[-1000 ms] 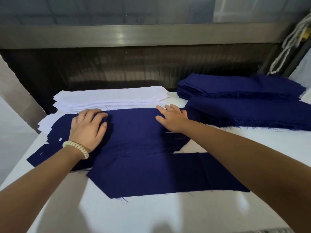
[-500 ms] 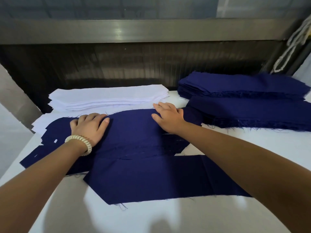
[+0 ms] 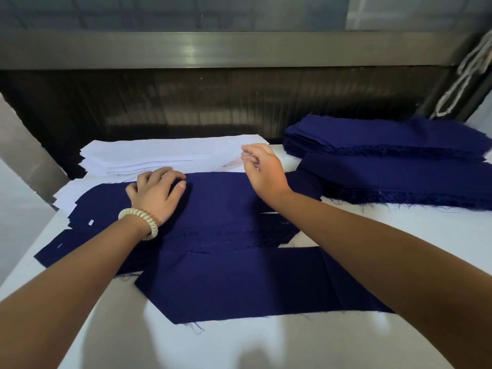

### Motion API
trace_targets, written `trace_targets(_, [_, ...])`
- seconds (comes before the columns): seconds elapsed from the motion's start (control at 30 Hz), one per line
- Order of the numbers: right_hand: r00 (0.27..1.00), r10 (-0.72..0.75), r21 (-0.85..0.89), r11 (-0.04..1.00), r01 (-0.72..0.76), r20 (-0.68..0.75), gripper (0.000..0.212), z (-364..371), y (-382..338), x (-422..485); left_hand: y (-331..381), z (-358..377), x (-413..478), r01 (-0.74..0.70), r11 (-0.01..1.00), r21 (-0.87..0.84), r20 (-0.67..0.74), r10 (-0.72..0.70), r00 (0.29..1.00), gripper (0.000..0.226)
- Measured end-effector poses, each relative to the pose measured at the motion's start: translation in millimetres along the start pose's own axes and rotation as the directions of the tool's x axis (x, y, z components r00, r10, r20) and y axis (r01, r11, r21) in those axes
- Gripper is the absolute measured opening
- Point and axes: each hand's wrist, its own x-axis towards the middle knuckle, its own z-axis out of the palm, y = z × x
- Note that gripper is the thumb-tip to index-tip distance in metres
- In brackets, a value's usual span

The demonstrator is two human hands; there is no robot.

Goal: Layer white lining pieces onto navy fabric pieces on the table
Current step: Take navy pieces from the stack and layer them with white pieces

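arms: bare, no sleeves | left wrist: cream coiled bracelet (image 3: 143, 222) | right wrist: nothing worn

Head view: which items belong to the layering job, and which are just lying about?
Job: white lining stack; spread navy pieces; navy stacks; left hand; right hand.
Lying about: rope; bracelet.

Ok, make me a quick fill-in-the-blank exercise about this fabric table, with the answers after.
1. The left hand rests flat on ____ fabric.
2. The pale coiled bracelet is on the ____ wrist.
3. The right hand is raised near the stack of ____ lining pieces.

Answers: navy; left; white
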Motion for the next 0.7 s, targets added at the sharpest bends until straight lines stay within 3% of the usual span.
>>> trace_targets(0.1, [0.999,-0.015,0.016,1.0,0.016,-0.045,0.028,-0.7,-3.3,3.2,8.7,1.8,1.6,-0.058,0.998,-0.007,0.019,0.058,0.998,0.029])
trace_targets(0.27, [0.998,-0.021,-0.047,0.999,0.018,-0.065,0.038,-7.3,-6.3,8.6,21.5,10.4,6.2,-0.162,0.986,0.044,0.02,0.162,0.987,0.026])
trace_targets(0.5, [0.997,-0.08,-0.072,0.994,0.079,-0.013,0.023,-16.7,-3.3,3.6,29.7,13.3,8.0,-0.162,0.985,0.06,-0.009,0.163,0.987,0.024])
trace_targets(0.7, [0.997,-0.027,0.075,0.997,0.032,-0.069,0.017,-23.1,-9.1,4.1,37.9,9.3,6.0,-0.19,0.975,0.116,-0.043,0.196,0.98,0.02])
